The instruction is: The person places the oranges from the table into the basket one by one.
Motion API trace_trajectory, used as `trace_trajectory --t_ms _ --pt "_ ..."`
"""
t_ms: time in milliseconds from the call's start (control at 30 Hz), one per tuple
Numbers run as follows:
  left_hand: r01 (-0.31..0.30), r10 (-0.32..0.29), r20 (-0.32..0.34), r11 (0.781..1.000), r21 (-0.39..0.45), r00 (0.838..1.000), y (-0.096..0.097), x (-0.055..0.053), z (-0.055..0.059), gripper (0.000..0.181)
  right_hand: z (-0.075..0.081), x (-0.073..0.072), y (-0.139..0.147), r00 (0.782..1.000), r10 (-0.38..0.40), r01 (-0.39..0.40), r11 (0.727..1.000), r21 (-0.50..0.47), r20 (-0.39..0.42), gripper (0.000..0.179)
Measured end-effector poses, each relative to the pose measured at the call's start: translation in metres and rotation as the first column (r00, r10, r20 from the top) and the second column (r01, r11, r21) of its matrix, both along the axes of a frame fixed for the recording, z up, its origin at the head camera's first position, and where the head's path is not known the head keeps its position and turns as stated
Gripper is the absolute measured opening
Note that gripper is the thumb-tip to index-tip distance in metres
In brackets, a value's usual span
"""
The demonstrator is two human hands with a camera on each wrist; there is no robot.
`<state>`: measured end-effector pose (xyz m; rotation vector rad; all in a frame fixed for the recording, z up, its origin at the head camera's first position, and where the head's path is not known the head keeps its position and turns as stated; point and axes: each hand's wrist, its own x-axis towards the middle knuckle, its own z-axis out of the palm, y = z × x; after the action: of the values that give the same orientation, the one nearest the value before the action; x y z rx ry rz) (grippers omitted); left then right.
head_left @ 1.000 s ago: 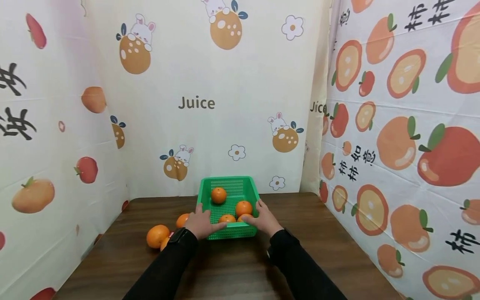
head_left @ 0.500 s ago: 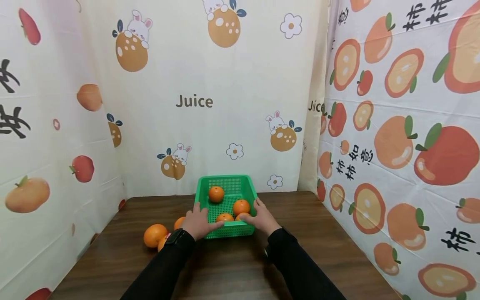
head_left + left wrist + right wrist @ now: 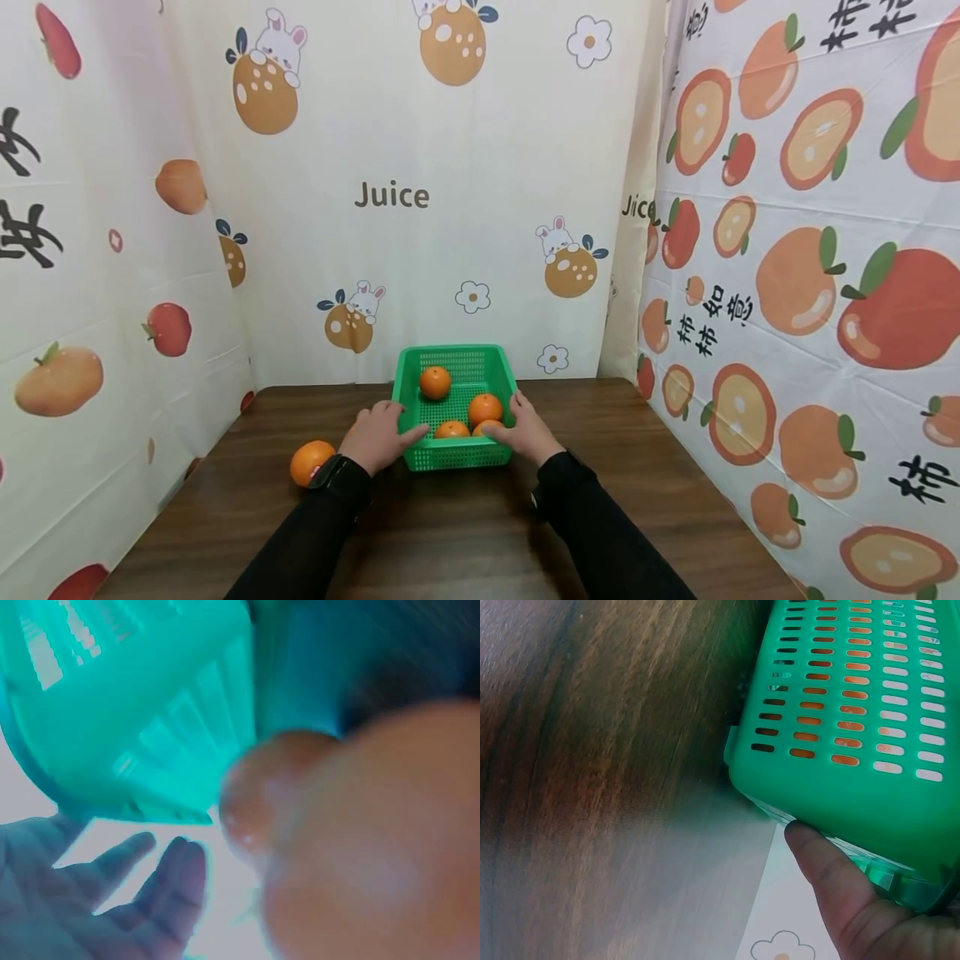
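Observation:
A green plastic basket [image 3: 459, 454] with slotted walls stands on the table, several oranges [image 3: 435, 382] inside it. At its right side my right hand [image 3: 531, 435] holds the wall, thumb over the front rim and fingers outside. One finger [image 3: 829, 881] lies along the basket's outer wall in the right wrist view. My left hand [image 3: 372, 437] is just off the front left corner, fingers spread and holding nothing. Left of it an orange [image 3: 312, 463] with a small sticker sits on the table. Two blurred oranges [image 3: 375, 840] loom close in the left wrist view; my left hand hides one from the head view.
The brown wooden table [image 3: 450, 542] reaches back to a printed cloth [image 3: 480, 250]. More cloth hangs along the left side [image 3: 112, 333] and the right side [image 3: 795, 375].
My left hand has moved left, away from the basket's left wall, and now covers an orange that showed before. My right hand and the basket have stayed nearly still.

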<state>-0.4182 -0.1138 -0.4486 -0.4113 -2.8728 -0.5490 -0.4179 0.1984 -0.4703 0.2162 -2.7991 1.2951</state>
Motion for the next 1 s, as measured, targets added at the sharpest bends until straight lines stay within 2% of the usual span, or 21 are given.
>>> trace_trajectory --t_ms 67,167,267,400,600,700,833,1000 --pt "-0.008 0.01 -0.065 0.999 0.04 0.998 -0.011 -0.002 0.003 0.058 0.001 0.0 0.0 1.0 -0.002 0.002 1.0 0.003 -0.002 0.101" --pt "-0.014 0.027 -0.174 0.997 0.077 0.984 -0.028 -0.003 0.007 0.038 0.002 0.002 0.0 1.0 -0.007 0.007 1.0 0.012 -0.005 0.1" --pt "-0.045 0.062 -0.221 0.996 0.078 0.973 -0.045 -0.005 0.008 0.032 0.004 0.003 0.0 1.0 -0.008 0.008 1.0 0.019 -0.005 0.099" --pt "-0.107 0.115 -0.198 0.993 0.052 0.973 -0.064 -0.005 0.009 0.034 0.006 0.005 0.0 1.0 -0.003 0.003 1.0 0.022 -0.011 0.097" --pt "-0.163 0.165 -0.096 0.986 0.028 0.982 -0.076 0.005 0.004 0.038 0.005 0.002 0.002 1.0 -0.017 0.017 0.999 0.035 -0.007 0.097" --pt "-0.168 0.169 -0.065 0.986 0.023 0.983 -0.076 0.013 -0.002 0.04 0.005 0.002 0.001 1.0 -0.018 0.018 0.999 0.028 -0.012 0.094" --pt "-0.171 0.172 -0.056 0.985 0.021 0.984 -0.072 0.025 -0.013 0.044 0.004 0.003 -0.002 1.0 -0.021 0.021 1.0 0.021 0.008 0.091" --pt "-0.159 0.158 -0.065 0.987 -0.017 0.985 -0.061 0.04 -0.017 0.046 0.003 0.004 -0.004 0.999 -0.031 0.031 0.999 0.017 0.012 0.089"
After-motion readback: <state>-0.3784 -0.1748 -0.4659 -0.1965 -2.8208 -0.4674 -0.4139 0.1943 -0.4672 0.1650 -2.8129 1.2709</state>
